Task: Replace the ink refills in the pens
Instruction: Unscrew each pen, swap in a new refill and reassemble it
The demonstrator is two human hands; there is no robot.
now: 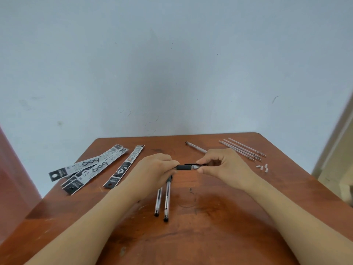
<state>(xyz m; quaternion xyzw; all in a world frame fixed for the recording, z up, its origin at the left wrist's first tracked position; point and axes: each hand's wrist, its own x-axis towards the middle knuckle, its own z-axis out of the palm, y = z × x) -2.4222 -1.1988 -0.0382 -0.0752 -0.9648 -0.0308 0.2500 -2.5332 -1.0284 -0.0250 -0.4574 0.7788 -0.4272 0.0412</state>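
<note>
Seemingly midway: the left hand [154, 167] grips the black-gripped pen [184, 167] above mid-table [210, 236], the right hand [225, 165] pinches its tip end, while two pens [162, 199] and loose refills [242, 149] lie aside.

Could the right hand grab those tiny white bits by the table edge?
Probably yes. The white bits lie close beside the right hand, nothing between them, but it is pinching the pen and would have to let go.
</note>
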